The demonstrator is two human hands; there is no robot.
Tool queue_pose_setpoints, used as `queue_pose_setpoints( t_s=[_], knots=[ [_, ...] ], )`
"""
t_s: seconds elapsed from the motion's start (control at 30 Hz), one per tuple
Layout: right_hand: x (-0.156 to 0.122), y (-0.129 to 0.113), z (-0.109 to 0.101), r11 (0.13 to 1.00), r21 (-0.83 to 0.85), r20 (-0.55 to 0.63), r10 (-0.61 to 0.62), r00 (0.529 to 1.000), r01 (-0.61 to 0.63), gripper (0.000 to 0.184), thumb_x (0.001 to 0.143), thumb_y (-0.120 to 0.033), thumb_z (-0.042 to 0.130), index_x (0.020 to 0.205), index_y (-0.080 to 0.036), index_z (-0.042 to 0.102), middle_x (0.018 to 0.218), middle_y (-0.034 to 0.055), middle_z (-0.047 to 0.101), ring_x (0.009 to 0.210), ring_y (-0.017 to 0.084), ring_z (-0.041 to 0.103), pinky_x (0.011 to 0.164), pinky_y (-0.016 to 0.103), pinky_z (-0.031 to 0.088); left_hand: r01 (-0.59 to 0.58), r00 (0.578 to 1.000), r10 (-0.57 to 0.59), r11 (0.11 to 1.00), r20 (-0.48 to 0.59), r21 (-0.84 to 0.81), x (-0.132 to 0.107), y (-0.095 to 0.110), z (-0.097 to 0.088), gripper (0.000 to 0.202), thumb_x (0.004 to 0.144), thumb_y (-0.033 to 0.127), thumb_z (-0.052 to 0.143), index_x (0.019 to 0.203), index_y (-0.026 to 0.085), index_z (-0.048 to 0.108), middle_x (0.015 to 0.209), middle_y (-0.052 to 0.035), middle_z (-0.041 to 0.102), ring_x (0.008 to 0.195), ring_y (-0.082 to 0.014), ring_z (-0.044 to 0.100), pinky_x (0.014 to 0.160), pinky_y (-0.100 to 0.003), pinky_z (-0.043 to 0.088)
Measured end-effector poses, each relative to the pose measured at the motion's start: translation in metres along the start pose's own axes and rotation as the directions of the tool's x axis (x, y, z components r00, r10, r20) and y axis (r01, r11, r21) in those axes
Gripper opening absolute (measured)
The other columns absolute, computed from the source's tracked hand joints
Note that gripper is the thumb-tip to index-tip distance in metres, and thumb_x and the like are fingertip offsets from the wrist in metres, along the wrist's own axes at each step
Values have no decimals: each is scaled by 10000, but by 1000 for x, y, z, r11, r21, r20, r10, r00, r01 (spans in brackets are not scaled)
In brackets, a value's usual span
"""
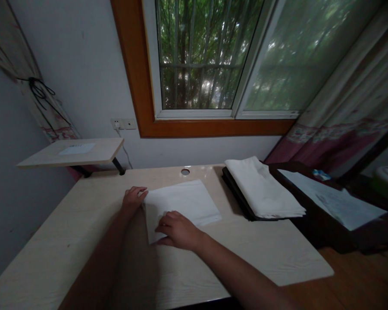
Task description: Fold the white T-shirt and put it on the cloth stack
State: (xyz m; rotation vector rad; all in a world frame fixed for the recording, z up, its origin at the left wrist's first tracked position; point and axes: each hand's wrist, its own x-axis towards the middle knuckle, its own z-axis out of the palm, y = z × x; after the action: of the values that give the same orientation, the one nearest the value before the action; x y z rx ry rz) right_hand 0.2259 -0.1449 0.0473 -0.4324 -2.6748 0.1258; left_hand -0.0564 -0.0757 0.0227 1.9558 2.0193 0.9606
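A folded white cloth (184, 200) lies on the pale wooden desk (245, 258), its layers showing along the right edge. At the cloth's far left corner is my left hand (133, 201), thumb and fingers closed on the edge. My right hand (179, 230) rests on top of the cloth near its front left part. Its fingers are bent a little over the cloth and the thumb stays apart, close to the front edge. The underside of the right palm is hidden.
To the right, a stack of folded white cloths (261, 187) sits on folded black cloth (237, 196). A small raised shelf (106, 153) stands at the back left. Behind the desk is a window (210, 56). A printed sheet (333, 200) lies on dark furniture at the right.
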Motion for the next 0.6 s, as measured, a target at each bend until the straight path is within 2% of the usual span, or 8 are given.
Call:
queue_pose_setpoints(
  t_s=[0.17,0.3,0.43,0.6],
  knots=[
    [5,-6,7,997,-41,-41,-64,997,62,165,973,-384,612,1007,-245,695,904,33,669,919,208,569,796,344,397,7,999,-5,998,41,-60,10,2,4,192,783,385,590,802,234,708,920,-46,735,959,-238,644,1013,-414,413],
    [4,-7,7,994,-60,-95,-97,991,92,128,965,-337,613,929,-234,681,828,26,643,847,194,564,753,337,396,55,998,-51,990,32,-130,14,5,3,158,739,373,605,744,225,662,868,-48,712,896,-229,627,951,-396,453],
    [7,-10,-1,998,-11,-216,-61,974,60,145,961,-342,607,956,-213,673,837,33,659,822,190,571,724,335,417,96,995,-90,968,34,-233,16,13,0,221,767,426,569,801,219,638,858,-44,699,863,-213,635,856,-349,496],
    [12,-16,-15,999,32,-391,-21,920,37,149,977,-319,583,988,-203,675,859,49,688,801,185,589,730,343,445,134,990,-139,938,6,-321,18,25,-7,276,824,488,526,904,229,575,835,-8,664,823,-190,634,770,-304,496]
  ],
)
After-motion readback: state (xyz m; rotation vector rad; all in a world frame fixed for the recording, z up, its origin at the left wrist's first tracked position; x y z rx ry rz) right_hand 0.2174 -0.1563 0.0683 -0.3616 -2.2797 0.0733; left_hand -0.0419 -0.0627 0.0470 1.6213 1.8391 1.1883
